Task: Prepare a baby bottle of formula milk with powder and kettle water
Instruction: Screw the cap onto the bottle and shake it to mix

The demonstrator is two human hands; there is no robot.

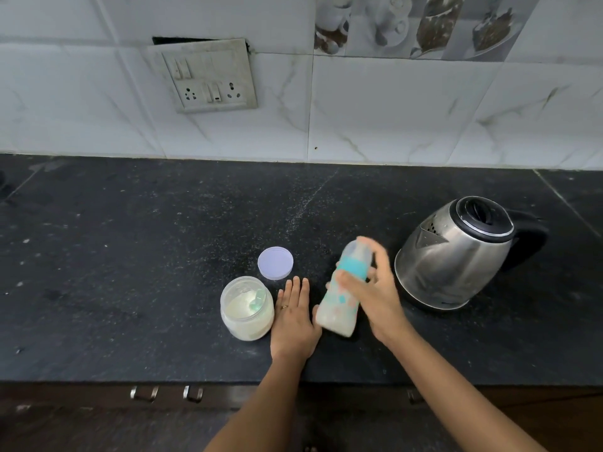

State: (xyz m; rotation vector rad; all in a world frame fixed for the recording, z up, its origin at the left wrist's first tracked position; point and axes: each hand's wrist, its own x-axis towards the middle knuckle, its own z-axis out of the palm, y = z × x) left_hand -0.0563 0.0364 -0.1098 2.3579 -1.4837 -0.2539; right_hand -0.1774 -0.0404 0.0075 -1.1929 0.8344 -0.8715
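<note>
My right hand [375, 288] grips a baby bottle [339, 308] with a teal collar and a clear cap, held tilted above the black counter [130, 256]. The bottle is blurred and holds milky white liquid. My left hand [293, 318] lies flat on the counter, fingers together, between the bottle and an open clear jar of formula powder [246, 308] with a pale green scoop inside. The jar's round white lid [275, 263] rests on the counter just behind my left hand. A steel electric kettle [456, 252] with a black lid and handle stands to the right of the bottle.
A tiled wall with a switch and socket plate [208, 76] rises behind the counter. Below the counter's front edge are dark drawers with metal handles [143, 393]. White specks dust the counter near the lid.
</note>
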